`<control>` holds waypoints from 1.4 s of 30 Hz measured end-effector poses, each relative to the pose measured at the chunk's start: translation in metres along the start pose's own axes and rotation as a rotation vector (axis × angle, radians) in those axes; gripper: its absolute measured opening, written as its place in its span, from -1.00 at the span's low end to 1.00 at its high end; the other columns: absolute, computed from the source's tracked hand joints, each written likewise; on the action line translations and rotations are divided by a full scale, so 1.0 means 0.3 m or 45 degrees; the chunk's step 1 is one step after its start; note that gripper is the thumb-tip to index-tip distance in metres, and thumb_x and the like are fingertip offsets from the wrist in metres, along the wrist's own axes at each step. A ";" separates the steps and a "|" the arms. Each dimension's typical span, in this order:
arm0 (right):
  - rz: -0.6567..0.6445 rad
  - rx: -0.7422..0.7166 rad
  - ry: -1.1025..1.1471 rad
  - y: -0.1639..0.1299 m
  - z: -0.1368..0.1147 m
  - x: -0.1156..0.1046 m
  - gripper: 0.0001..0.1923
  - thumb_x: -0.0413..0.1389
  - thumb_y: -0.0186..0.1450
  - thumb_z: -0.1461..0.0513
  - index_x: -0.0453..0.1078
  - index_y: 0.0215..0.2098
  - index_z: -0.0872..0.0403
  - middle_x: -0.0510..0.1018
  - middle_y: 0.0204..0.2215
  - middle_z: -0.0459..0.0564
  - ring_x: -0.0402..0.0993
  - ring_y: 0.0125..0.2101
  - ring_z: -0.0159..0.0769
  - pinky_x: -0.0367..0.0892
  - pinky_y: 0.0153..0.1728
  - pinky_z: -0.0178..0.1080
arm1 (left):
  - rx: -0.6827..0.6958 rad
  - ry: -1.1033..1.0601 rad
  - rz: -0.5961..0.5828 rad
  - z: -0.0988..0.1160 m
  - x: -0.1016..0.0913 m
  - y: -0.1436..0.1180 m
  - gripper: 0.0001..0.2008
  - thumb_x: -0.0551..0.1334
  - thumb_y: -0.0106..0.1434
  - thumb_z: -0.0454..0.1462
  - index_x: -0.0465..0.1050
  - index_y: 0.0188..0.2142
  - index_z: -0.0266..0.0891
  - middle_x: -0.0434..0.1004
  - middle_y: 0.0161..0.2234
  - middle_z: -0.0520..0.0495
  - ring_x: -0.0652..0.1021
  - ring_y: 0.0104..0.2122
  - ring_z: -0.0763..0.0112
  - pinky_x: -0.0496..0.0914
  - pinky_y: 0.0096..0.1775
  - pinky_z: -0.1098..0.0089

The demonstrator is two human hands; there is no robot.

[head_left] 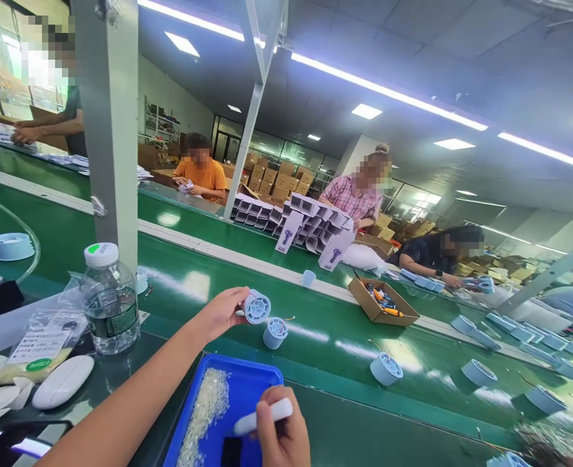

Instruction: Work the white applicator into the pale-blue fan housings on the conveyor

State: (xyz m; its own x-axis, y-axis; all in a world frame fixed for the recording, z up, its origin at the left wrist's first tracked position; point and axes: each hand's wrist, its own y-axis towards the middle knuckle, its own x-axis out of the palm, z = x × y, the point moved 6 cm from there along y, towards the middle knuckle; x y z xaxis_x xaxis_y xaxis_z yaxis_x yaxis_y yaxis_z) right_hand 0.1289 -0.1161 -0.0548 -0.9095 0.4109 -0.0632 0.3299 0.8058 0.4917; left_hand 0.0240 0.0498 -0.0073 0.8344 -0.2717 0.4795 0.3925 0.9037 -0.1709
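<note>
My left hand (225, 314) reaches out over the green conveyor belt, its fingers closed around a light-blue round plastic housing (257, 307) whose ribbed open end faces me. Just beside it, a second blue housing (275, 335) with a thin wire stands on the belt. My right hand (286, 433) grips a white pen-like tool (264, 417) above a blue tray (267, 375). Small translucent bits (207, 405) are heaped along the tray's left side. A black block (231, 451) shows near the tray's bottom, partly cut off by the frame edge.
More blue housings (386, 369) sit along the belt to the right. A cardboard box (388, 314) of orange and dark parts stands beyond. At left are a water bottle (109, 301), a white case (63, 383) and a post (114, 130). Several people work across the belt.
</note>
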 end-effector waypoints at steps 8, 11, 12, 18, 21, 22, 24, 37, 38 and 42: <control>0.516 0.225 0.243 0.047 -0.033 -0.116 -0.73 0.13 0.20 0.05 0.35 -0.26 0.08 0.54 -0.29 0.01 0.52 -0.31 -0.25 0.39 -0.26 -0.26 | 0.135 0.451 -0.119 -0.007 0.087 -0.030 -0.70 0.21 0.07 -0.03 0.37 -0.45 -0.24 0.36 -0.52 0.06 0.36 -0.50 0.48 0.38 -0.43 0.42; 0.481 0.324 0.223 0.053 -0.032 -0.114 -0.69 0.13 0.19 0.04 0.36 -0.23 0.09 0.58 -0.33 0.03 0.52 -0.32 -0.25 0.39 -0.26 -0.27 | 0.166 0.531 -0.136 -0.013 0.109 -0.039 -0.68 0.21 0.05 -0.01 0.37 -0.45 -0.24 0.35 -0.54 0.06 0.36 -0.52 0.47 0.37 -0.42 0.41; 0.468 0.344 0.222 0.054 -0.033 -0.113 -0.68 0.12 0.19 0.03 0.36 -0.23 0.09 0.59 -0.33 0.03 0.52 -0.33 -0.25 0.39 -0.26 -0.27 | 0.176 0.546 -0.144 -0.016 0.115 -0.042 -0.68 0.21 0.05 -0.01 0.37 -0.46 -0.24 0.34 -0.54 0.06 0.36 -0.52 0.47 0.37 -0.42 0.41; 0.415 0.366 0.246 0.057 -0.044 -0.116 -0.66 0.09 0.21 0.01 0.36 -0.22 0.09 0.58 -0.30 0.03 0.51 -0.26 -0.22 0.37 -0.23 -0.27 | 0.191 0.603 -0.180 -0.026 0.143 -0.061 -0.69 0.18 0.07 -0.02 0.34 -0.47 -0.24 0.31 -0.54 0.06 0.34 -0.51 0.47 0.36 -0.41 0.40; 0.389 0.370 0.209 0.056 -0.040 -0.116 -0.67 0.07 0.22 0.01 0.35 -0.21 0.09 0.58 -0.29 0.03 0.50 -0.25 -0.23 0.35 -0.24 -0.29 | 0.225 0.675 -0.182 -0.023 0.147 -0.064 -0.68 0.14 0.12 -0.02 0.32 -0.46 -0.25 0.31 -0.53 0.05 0.33 -0.51 0.47 0.33 -0.42 0.42; 0.384 0.374 0.201 0.055 -0.036 -0.117 -0.67 0.07 0.23 0.02 0.34 -0.21 0.09 0.57 -0.29 0.03 0.50 -0.25 -0.24 0.35 -0.24 -0.30 | 0.236 0.699 -0.186 -0.023 0.147 -0.064 -0.68 0.13 0.13 -0.02 0.31 -0.46 -0.25 0.32 -0.52 0.05 0.33 -0.51 0.47 0.31 -0.43 0.43; 0.381 0.374 0.188 0.054 -0.028 -0.121 -0.67 0.06 0.24 0.02 0.33 -0.20 0.09 0.57 -0.28 0.02 0.50 -0.25 -0.25 0.34 -0.25 -0.31 | 0.259 0.733 -0.199 -0.024 0.147 -0.062 -0.68 0.11 0.15 -0.02 0.30 -0.46 -0.25 0.32 -0.52 0.05 0.33 -0.51 0.48 0.27 -0.44 0.45; 0.552 0.394 0.216 0.028 -0.012 -0.088 -0.57 0.12 0.17 -0.02 0.41 -0.16 0.12 0.61 -0.40 0.01 0.53 -0.42 -0.26 0.39 -0.36 -0.30 | 0.376 0.765 -0.020 -0.020 0.160 -0.080 -0.67 0.10 0.14 -0.02 0.21 -0.57 -0.20 0.19 -0.63 0.13 0.22 -0.60 0.51 0.12 -0.54 0.47; 0.558 0.384 0.190 0.025 -0.007 -0.084 -0.56 0.12 0.16 -0.02 0.42 -0.15 0.12 0.60 -0.41 0.00 0.51 -0.46 -0.28 0.38 -0.41 -0.31 | 0.409 0.748 -0.004 -0.014 0.166 -0.088 -0.67 0.10 0.14 -0.02 0.20 -0.58 -0.20 0.18 -0.64 0.13 0.21 -0.61 0.52 0.12 -0.54 0.47; 0.546 0.340 0.067 0.012 0.020 -0.056 -0.56 0.14 0.13 -0.05 0.51 -0.24 0.11 0.61 -0.35 0.02 0.50 -0.41 -0.24 0.37 -0.42 -0.33 | 0.539 0.611 0.103 0.000 0.177 -0.119 -0.67 0.13 0.12 -0.04 0.17 -0.60 -0.18 0.15 -0.65 0.13 0.20 -0.61 0.52 0.13 -0.55 0.49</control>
State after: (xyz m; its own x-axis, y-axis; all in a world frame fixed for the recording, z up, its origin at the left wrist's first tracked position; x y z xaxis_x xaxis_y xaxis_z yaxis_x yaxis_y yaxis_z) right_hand 0.1468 -0.1174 -0.0572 -0.6870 0.7124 0.1430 0.7236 0.6529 0.2239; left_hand 0.0544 0.0033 0.0244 0.9738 -0.2261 0.0245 0.2160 0.9533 0.2109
